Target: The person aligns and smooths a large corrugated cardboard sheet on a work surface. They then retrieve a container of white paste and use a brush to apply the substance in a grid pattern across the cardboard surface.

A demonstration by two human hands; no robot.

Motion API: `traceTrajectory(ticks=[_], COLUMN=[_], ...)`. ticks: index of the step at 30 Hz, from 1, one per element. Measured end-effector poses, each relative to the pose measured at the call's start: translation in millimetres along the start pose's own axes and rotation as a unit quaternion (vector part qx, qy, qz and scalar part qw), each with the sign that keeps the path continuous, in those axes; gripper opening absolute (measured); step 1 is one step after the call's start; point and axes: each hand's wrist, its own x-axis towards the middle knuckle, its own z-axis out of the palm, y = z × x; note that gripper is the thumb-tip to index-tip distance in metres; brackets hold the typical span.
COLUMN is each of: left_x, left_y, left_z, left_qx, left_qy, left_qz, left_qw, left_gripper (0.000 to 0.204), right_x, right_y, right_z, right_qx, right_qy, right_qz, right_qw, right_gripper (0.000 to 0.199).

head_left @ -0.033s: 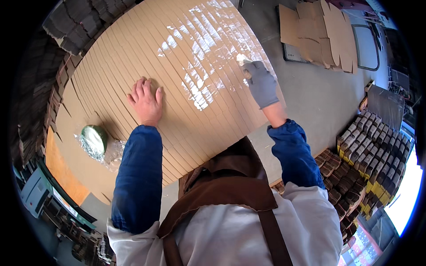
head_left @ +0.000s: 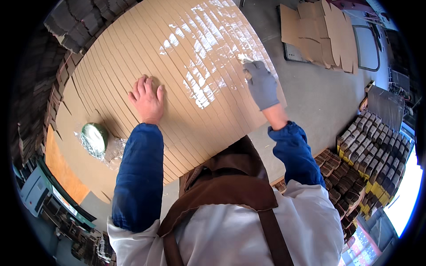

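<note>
Overlapping brown cardboard sheets (head_left: 120, 57) are fanned out in front of me, their edges forming many parallel steps. My bare left hand (head_left: 147, 102) lies on them with its fingers stretched out, palm down. In a grey glove, my right hand (head_left: 262, 86) is closed around a brush (head_left: 243, 58) near the sheets' right edge. Only the brush's pale end and a bit of its handle show; the fingers cover the rest. Shiny, wet-looking white paste (head_left: 202, 91) streaks the sheets to the left of that hand. A green bowl (head_left: 94, 137) of white paste stands left of my left forearm.
Crumpled clear plastic (head_left: 114, 153) lies around the bowl. Folded cardboard (head_left: 317, 37) is piled at the far right. Bundled stacks (head_left: 375, 146) stand on the floor to my right, and dark stacked material (head_left: 73, 24) rises at the far left. An orange-brown board (head_left: 64, 166) shows beyond the sheets' left end.
Very little differs. The scene has shifted a few pixels in view; my gloved right hand stays at the right edge with the brush, and my left hand remains flat on the sheets.
</note>
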Motion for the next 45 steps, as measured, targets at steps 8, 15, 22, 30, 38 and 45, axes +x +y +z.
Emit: traceTrajectory(ticks=[8, 15, 22, 30, 38, 45], left_x=[1, -2, -2, -2, -2, 1], left_y=[2, 2, 3, -1, 2, 5], left_z=[4, 4, 2, 3, 4, -2], left_qx=[-0.018, -0.019, -0.023, -0.017, -0.002, -0.012], left_qy=[-0.003, -0.006, -0.022, -0.018, -0.03, -0.036], left_qz=[-0.005, -0.012, -0.015, -0.029, -0.026, -0.031], left_qw=[1.0, 1.0, 0.999, 0.999, 0.999, 0.999], left_gripper=[0.047, 0.044, 0.042, 0.039, 0.041, 0.04], right_x=[-41, -31, 53, 66, 75, 131], right_y=[-87, -124, 17, -75, -125, -65], right_z=[32, 15, 23, 65, 85, 66], right_qx=[-0.051, -0.039, -0.094, -0.016, -0.002, -0.022], right_qy=[-0.083, -0.036, 0.031, -0.047, -0.081, 0.068], right_qz=[-0.092, -0.142, 0.07, -0.093, -0.196, -0.139], right_qw=[0.991, 0.988, 0.993, 0.994, 0.977, 0.988], right_gripper=[0.028, 0.015, 0.016, 0.028, 0.022, 0.013])
